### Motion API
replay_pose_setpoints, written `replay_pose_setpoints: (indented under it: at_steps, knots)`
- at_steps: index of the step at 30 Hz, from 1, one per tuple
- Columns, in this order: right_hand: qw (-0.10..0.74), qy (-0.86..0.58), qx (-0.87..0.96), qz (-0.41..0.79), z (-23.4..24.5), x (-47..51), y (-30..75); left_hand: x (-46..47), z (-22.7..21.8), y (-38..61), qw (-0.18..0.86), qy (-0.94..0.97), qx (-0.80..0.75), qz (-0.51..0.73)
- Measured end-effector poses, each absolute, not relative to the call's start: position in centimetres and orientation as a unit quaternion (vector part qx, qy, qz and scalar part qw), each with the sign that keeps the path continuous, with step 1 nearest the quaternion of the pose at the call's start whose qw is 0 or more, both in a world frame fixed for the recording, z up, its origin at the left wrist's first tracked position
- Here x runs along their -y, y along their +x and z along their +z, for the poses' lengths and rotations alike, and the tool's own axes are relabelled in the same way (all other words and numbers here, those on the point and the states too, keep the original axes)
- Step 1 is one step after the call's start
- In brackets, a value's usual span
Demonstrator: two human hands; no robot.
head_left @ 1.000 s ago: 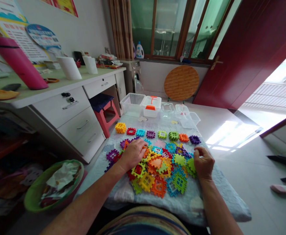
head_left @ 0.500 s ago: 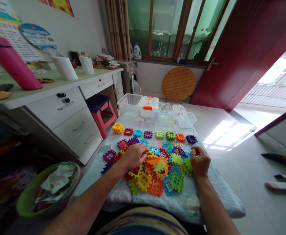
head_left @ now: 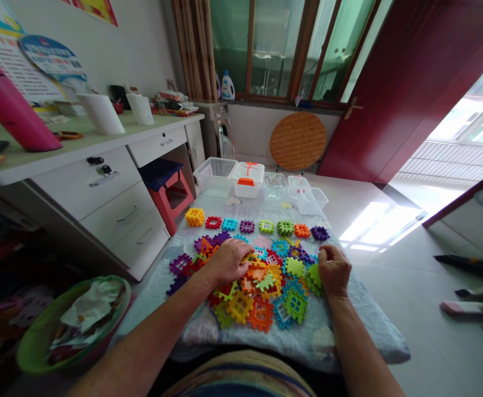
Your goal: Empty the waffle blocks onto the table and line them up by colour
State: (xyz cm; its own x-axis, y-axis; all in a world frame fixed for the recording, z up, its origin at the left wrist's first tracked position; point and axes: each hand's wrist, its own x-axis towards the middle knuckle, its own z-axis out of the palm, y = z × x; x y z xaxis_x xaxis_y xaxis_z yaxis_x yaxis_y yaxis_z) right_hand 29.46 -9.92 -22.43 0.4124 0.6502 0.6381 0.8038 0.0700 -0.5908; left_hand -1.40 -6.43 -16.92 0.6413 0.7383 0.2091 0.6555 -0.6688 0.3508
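A heap of interlocking plastic building tiles [head_left: 261, 311] in many colours is spread over the cloth-covered table. My left hand [head_left: 230, 263] reaches into the middle of it, fingers closed on a yellow tile [head_left: 247, 257] that they partly cover. At the heap's right edge my right hand [head_left: 334, 270] is curled closed, next to a light green tile [head_left: 314, 279]; whatever its fingers hold, if anything, is hidden. Behind the heap stands a row of small tile stacks sorted by colour, from a yellow stack [head_left: 194, 216] at the left to a dark purple stack [head_left: 320, 233] at the right.
Clear plastic boxes [head_left: 216, 179] line the far end of the table, one with an orange-handled lid [head_left: 248, 172]. A desk [head_left: 113, 176] and a stool [head_left: 167, 193] stand to the left. A green basket [head_left: 30, 353] with crumpled paper is at lower left.
The whole view has shifted slightly, so things sit a little further left in it. Both hands stay in nearly the same places over and beside the heap.
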Motion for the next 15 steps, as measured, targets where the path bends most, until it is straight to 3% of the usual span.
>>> replay_pose_setpoints:
  at_steps: [9,15]
  knots:
    - [0.511,-0.669,0.533,-0.084,-22.8,9.7,29.5,6.3,-14.9,1.0,0.150,0.881,-0.374,0.248]
    - [0.514,-0.671,0.527,-0.084,-22.7,9.8,29.6,6.3,-14.8,1.5,0.186,0.895,-0.344,0.215]
